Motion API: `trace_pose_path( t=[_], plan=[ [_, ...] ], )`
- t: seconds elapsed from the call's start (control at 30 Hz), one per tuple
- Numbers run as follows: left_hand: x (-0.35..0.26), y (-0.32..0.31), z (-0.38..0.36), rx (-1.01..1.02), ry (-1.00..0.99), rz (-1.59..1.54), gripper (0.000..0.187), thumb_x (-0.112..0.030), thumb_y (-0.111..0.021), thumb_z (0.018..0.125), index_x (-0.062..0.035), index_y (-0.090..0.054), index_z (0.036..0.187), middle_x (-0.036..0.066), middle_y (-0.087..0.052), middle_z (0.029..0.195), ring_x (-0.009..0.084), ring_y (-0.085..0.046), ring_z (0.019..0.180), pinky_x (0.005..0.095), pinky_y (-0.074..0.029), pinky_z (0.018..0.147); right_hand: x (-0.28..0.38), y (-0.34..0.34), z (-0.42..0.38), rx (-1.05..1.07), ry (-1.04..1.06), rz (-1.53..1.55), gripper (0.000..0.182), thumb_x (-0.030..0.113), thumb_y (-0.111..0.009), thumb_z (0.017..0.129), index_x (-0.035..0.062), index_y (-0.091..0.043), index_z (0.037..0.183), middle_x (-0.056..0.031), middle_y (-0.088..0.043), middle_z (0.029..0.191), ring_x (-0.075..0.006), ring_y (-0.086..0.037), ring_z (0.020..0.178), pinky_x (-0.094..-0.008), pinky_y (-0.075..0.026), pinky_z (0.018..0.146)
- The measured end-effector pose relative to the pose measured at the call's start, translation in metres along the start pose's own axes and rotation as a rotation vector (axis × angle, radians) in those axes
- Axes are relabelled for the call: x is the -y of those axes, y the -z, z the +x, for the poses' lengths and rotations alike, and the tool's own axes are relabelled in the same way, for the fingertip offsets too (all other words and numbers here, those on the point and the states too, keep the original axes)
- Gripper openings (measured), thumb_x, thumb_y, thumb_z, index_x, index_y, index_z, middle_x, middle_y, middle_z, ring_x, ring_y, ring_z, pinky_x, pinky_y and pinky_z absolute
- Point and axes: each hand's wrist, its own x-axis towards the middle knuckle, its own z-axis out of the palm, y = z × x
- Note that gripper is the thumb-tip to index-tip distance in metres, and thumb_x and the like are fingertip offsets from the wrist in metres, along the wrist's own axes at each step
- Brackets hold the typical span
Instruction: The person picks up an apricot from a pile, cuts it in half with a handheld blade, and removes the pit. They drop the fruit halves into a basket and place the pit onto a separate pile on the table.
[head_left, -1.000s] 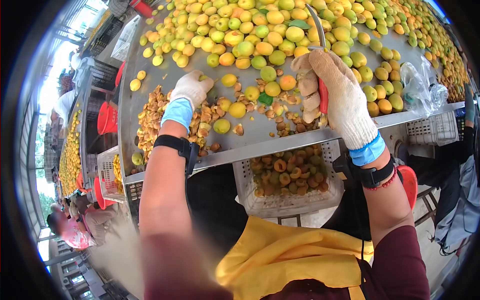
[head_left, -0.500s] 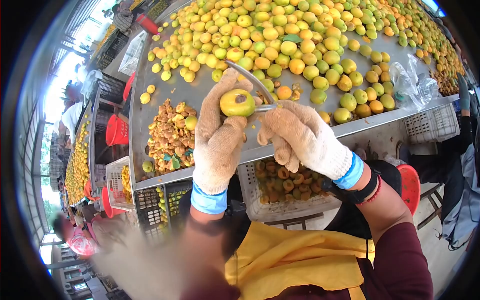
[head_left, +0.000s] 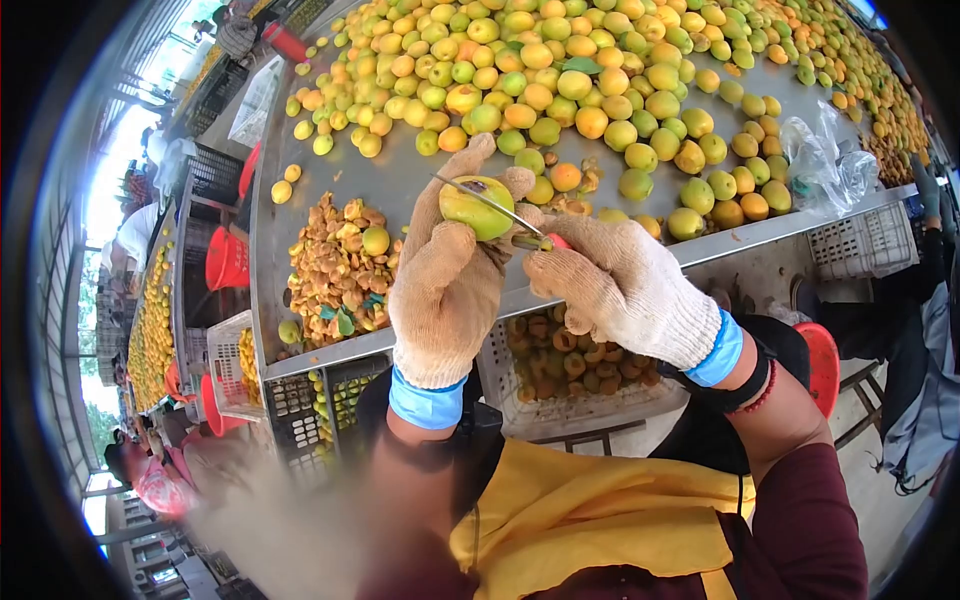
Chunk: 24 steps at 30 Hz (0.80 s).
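Observation:
My gloved left hand (head_left: pixel 450 280) grips a yellow-green apricot (head_left: pixel 477 208) between thumb and fingers, a dark spot on its top. My right hand (head_left: pixel 625 285), gloved too, is closed around the handle of a knife (head_left: pixel 488 200). Its thin blade lies across the apricot's upper face, edge-on to me. A bit of red shows at the handle; the glove hides the rest. Both hands are above the front edge of the metal table (head_left: pixel 400 180). Left of them is a heap of brownish apricot pieces (head_left: pixel 335 265). Below sits a white crate (head_left: pixel 545 425) of cut apricots (head_left: pixel 570 365).
A large pile of whole apricots (head_left: pixel 540 70) covers the table's far side. A clear plastic bag (head_left: pixel 825 165) lies at the right edge. Black crates (head_left: pixel 295 410), a white basket (head_left: pixel 228 365) and red buckets (head_left: pixel 228 258) stand at left. A person in pink (head_left: pixel 165 485) is at lower left.
The knife has turned from pointing up beside the apricot to lying across it. The apricot has tilted in my left hand, and my right hand has come a little lower.

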Motion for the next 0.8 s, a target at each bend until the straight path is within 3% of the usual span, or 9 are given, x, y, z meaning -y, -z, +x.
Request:
trace_pose_path(
  t=[0.07, 0.13, 0.17, 0.27, 0.33, 0.5, 0.77, 0.8],
  plan=[
    [0.002, 0.001, -0.003, -0.003, 0.007, -0.009, 0.081, -0.041, -0.066, 0.097, 0.0056, -0.035, 0.156, 0.02, -0.061, 0.136, 0.0276, -0.063, 0.122, 0.0407, -0.051, 0.107, -0.003, -0.001, 0.002, -0.099, 0.047, -0.115, 0.044, 0.048, -0.063, 0.103, 0.0041, -0.07, 0.106, -0.0074, -0.064, 0.07, -0.0123, -0.065, 0.061, -0.0286, -0.051, 0.057],
    [0.008, 0.004, -0.006, -0.007, 0.061, -0.176, 0.068, -0.044, -0.054, 0.107, 0.0024, -0.04, 0.154, 0.019, -0.063, 0.135, 0.0293, -0.064, 0.12, 0.0442, -0.048, 0.107, -0.001, -0.003, 0.0, -0.08, -0.031, 0.022, 0.044, 0.048, -0.063, 0.103, 0.0043, -0.069, 0.103, -0.0049, -0.062, 0.068, -0.0108, -0.063, 0.06, -0.0274, -0.049, 0.055],
    [0.011, 0.006, -0.007, -0.009, 0.063, -0.179, 0.068, -0.044, -0.054, 0.107, 0.0024, -0.04, 0.154, 0.019, -0.063, 0.135, 0.0293, -0.064, 0.12, 0.0442, -0.048, 0.107, 0.001, -0.004, 0.0, -0.063, -0.104, 0.158, 0.043, 0.047, -0.063, 0.103, 0.0045, -0.068, 0.1, -0.0025, -0.06, 0.066, -0.0094, -0.061, 0.058, -0.0263, -0.047, 0.052],
    [0.016, 0.012, -0.008, -0.02, 0.066, -0.234, 0.065, -0.048, -0.048, 0.11, -0.0007, -0.042, 0.154, 0.019, -0.063, 0.135, 0.0303, -0.063, 0.121, 0.0428, -0.051, 0.102, 0.002, -0.005, -0.001, -0.02, -0.149, 0.172, 0.044, 0.049, -0.061, 0.103, 0.0061, -0.066, 0.094, 0.0006, -0.057, 0.065, -0.0068, -0.056, 0.055, -0.0242, -0.042, 0.048],
    [0.018, 0.015, -0.009, 0.053, 0.043, -0.299, 0.066, -0.049, -0.049, 0.109, -0.0033, -0.04, 0.156, 0.02, -0.062, 0.137, 0.0316, -0.062, 0.123, 0.0417, -0.053, 0.097, 0.001, -0.008, -0.001, -0.018, -0.153, 0.164, 0.044, 0.05, -0.06, 0.103, 0.0065, -0.065, 0.094, 0.0004, -0.056, 0.064, -0.0067, -0.055, 0.053, -0.0241, -0.041, 0.047],
    [0.019, 0.007, -0.008, -0.024, 0.036, -0.307, 0.071, -0.048, -0.053, 0.108, -0.0053, -0.032, 0.16, 0.022, -0.058, 0.139, 0.0334, -0.059, 0.126, 0.0423, -0.056, 0.093, -0.005, -0.014, 0.003, -0.045, -0.099, 0.2, 0.046, 0.051, -0.057, 0.104, 0.0072, -0.065, 0.094, -0.0006, -0.056, 0.065, -0.0066, -0.054, 0.052, -0.0239, -0.039, 0.045],
    [0.023, 0.003, -0.011, 0.021, 0.016, -0.225, 0.072, -0.049, -0.052, 0.108, -0.006, -0.029, 0.162, 0.022, -0.059, 0.14, 0.035, -0.058, 0.131, 0.0426, -0.057, 0.095, 0.001, -0.02, -0.006, -0.068, -0.084, 0.202, 0.046, 0.047, -0.057, 0.105, 0.0022, -0.067, 0.11, -0.0035, -0.062, 0.069, -0.0134, -0.063, 0.059, -0.029, -0.052, 0.059],
    [0.019, -0.006, -0.014, -0.009, 0.037, -0.149, 0.076, -0.053, -0.052, 0.107, -0.0046, -0.028, 0.161, 0.022, -0.058, 0.141, 0.0367, -0.059, 0.128, 0.0469, -0.055, 0.101, 0.002, -0.019, -0.008, -0.07, -0.086, 0.203, 0.046, 0.047, -0.057, 0.105, 0.0022, -0.067, 0.11, -0.0035, -0.062, 0.069, -0.0134, -0.063, 0.059, -0.029, -0.052, 0.059]
  ],
)
